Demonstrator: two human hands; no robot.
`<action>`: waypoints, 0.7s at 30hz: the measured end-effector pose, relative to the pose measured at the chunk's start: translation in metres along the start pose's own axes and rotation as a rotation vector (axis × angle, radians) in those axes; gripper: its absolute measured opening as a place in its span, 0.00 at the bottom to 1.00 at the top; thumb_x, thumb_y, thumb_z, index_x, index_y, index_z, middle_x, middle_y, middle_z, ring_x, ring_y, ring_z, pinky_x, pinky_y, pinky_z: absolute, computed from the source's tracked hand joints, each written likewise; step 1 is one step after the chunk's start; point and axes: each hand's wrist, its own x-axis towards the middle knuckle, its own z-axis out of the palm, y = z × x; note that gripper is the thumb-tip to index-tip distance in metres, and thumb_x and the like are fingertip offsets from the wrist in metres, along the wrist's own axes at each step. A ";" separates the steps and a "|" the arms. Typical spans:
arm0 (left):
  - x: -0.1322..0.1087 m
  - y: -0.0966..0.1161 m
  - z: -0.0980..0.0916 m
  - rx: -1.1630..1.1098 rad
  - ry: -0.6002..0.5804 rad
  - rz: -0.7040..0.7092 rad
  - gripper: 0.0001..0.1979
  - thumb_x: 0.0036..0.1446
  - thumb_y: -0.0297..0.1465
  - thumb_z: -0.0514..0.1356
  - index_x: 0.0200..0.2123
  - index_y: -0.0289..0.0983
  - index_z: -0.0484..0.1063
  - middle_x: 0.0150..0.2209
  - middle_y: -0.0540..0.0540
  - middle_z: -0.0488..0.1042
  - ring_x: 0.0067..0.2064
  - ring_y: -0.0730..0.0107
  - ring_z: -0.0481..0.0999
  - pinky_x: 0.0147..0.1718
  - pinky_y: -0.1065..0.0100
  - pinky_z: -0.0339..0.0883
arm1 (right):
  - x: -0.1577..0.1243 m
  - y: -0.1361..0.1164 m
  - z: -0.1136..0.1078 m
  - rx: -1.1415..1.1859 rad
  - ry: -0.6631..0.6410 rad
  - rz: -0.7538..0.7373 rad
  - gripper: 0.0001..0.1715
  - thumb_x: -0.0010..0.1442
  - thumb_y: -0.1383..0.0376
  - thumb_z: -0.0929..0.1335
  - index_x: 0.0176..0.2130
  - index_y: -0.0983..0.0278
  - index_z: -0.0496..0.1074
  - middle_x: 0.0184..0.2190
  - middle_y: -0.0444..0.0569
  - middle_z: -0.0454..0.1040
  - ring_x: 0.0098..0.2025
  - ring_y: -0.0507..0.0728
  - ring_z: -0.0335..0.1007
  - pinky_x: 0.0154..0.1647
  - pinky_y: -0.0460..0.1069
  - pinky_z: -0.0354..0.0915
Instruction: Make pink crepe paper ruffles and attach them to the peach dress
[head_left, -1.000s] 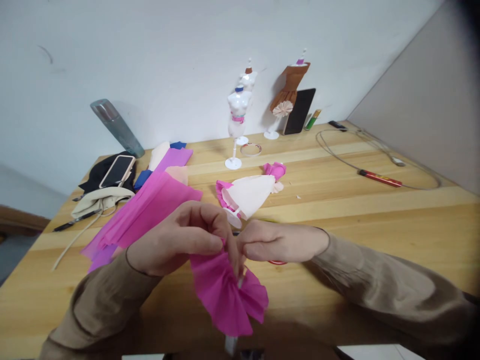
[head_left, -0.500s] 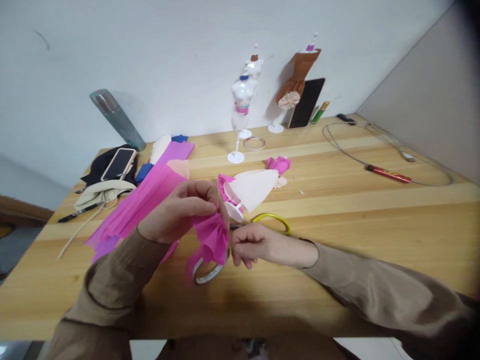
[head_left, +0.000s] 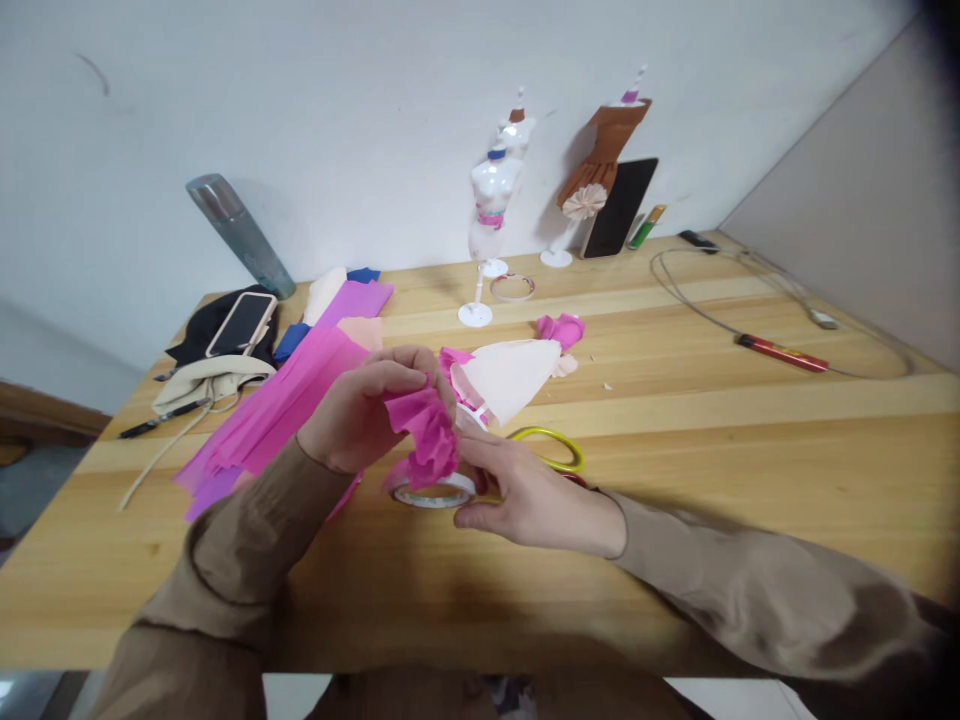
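Note:
My left hand [head_left: 360, 415] is closed on a gathered, pleated piece of magenta crepe paper [head_left: 427, 435], held just above the table. My right hand [head_left: 517, 490] grips a white roll of tape [head_left: 431, 493] that lies under the paper. Just behind my hands lies a small mannequin in a cream and pink paper dress [head_left: 506, 375]. Yellow-handled scissors [head_left: 551, 445] rest beside my right hand.
Sheets of pink crepe paper [head_left: 277, 410] spread at the left of the wooden table [head_left: 750, 440]. A phone [head_left: 240, 322] lies on dark cloth, near a grey bottle [head_left: 240, 235]. Mannequin stands [head_left: 487, 230], a brown paper dress [head_left: 604, 155], a cable and a red pen [head_left: 780, 352] stand behind.
The magenta paper was drawn up from a spread fan into a tight bunch in my left hand. My right hand let go of it and took the tape roll.

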 end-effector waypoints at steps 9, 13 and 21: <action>-0.001 -0.001 0.002 0.038 0.021 0.016 0.04 0.43 0.26 0.59 0.19 0.32 0.68 0.19 0.46 0.72 0.20 0.71 0.71 0.19 0.72 0.62 | -0.005 0.009 -0.017 0.002 -0.143 -0.006 0.10 0.60 0.71 0.66 0.43 0.64 0.71 0.25 0.42 0.71 0.26 0.51 0.64 0.28 0.45 0.59; 0.001 0.000 -0.005 0.071 0.050 0.081 0.03 0.44 0.24 0.58 0.20 0.32 0.70 0.19 0.47 0.71 0.19 0.75 0.68 0.19 0.73 0.61 | -0.004 0.014 -0.030 0.017 -0.239 -0.050 0.07 0.62 0.70 0.65 0.38 0.66 0.73 0.29 0.46 0.73 0.31 0.52 0.68 0.33 0.46 0.62; 0.017 -0.004 -0.035 0.235 0.095 0.028 0.06 0.42 0.26 0.61 0.17 0.33 0.68 0.19 0.46 0.72 0.21 0.73 0.69 0.20 0.72 0.60 | 0.001 0.026 -0.043 0.096 -0.304 -0.261 0.14 0.64 0.72 0.63 0.41 0.69 0.78 0.35 0.53 0.74 0.38 0.55 0.68 0.40 0.49 0.63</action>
